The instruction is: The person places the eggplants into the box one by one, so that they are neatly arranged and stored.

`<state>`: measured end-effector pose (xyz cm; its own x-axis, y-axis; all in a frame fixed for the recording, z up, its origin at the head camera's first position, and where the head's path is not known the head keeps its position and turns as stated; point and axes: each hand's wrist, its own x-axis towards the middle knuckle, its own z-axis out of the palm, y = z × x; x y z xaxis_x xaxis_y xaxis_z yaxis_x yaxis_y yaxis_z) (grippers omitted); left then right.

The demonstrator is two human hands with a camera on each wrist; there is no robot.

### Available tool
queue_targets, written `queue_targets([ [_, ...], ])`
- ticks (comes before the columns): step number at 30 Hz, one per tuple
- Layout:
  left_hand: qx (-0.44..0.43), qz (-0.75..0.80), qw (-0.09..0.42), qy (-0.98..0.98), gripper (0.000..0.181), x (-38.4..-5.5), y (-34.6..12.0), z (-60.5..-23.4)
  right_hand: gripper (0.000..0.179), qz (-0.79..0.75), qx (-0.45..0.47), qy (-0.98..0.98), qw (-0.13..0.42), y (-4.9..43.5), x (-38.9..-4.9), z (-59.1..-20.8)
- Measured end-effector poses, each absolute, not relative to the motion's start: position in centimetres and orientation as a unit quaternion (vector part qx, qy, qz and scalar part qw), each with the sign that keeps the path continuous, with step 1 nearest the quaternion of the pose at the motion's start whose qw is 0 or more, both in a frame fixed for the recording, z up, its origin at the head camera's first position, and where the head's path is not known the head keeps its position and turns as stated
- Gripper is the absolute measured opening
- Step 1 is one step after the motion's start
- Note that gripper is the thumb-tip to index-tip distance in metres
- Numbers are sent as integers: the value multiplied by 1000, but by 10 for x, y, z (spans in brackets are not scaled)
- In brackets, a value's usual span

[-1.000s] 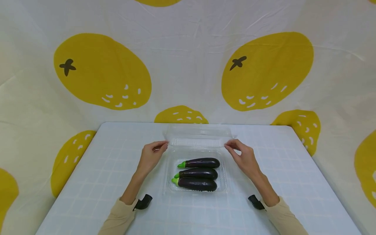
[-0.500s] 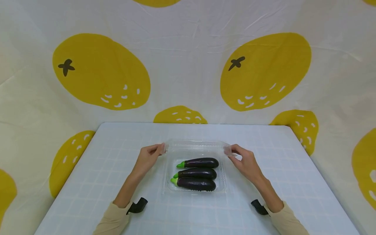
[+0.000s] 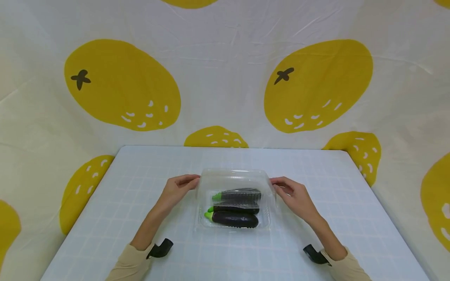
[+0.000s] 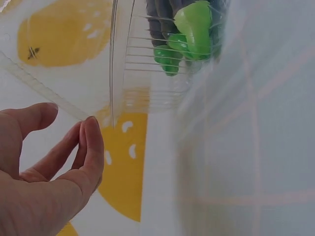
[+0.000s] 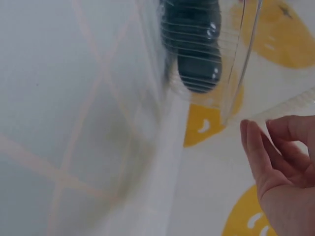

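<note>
Three dark purple eggplants (image 3: 235, 219) with green stems lie side by side in a clear plastic clamshell container (image 3: 268, 223). Its hinged lid (image 3: 233, 174) is tilted over them, covering the rear ones in the head view. At the lid's left corner, my left hand (image 3: 178, 191) holds the edge with its fingertips; the thumb sits slightly apart in the left wrist view. My right hand (image 3: 294, 195) holds the opposite corner between thumb and fingers. Green stems (image 4: 194, 27) show through the ribbed wall in the left wrist view, rounded ends (image 5: 199, 66) in the right one.
A pale checked cloth covers the table (image 3: 337, 218), which surrounds the container on every side. Behind the table hangs a white curtain (image 3: 221, 86) printed with large yellow fruit. A black wrist mount (image 3: 161, 248) sits at each sleeve.
The lid has swung from behind the container up and forward over the eggplants. Both hands have moved slightly toward me with its corners.
</note>
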<state>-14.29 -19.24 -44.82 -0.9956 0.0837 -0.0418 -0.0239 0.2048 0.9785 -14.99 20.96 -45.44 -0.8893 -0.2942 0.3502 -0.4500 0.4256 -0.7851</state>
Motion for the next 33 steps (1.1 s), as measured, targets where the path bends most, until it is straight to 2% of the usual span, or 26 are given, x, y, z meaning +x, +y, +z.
queue_targets([
  [12, 36, 609, 22, 792, 36, -140, -188, -455, 23, 528, 190, -827, 34, 209, -140, -451],
  [22, 27, 590, 17, 807, 42, -131, -185, -458, 29, 515, 198, -834, 14, 208, -132, -454],
  [33, 56, 572, 21, 818, 47, -123, -189, -467, 38, 472, 214, -855, 23, 206, -125, -458],
])
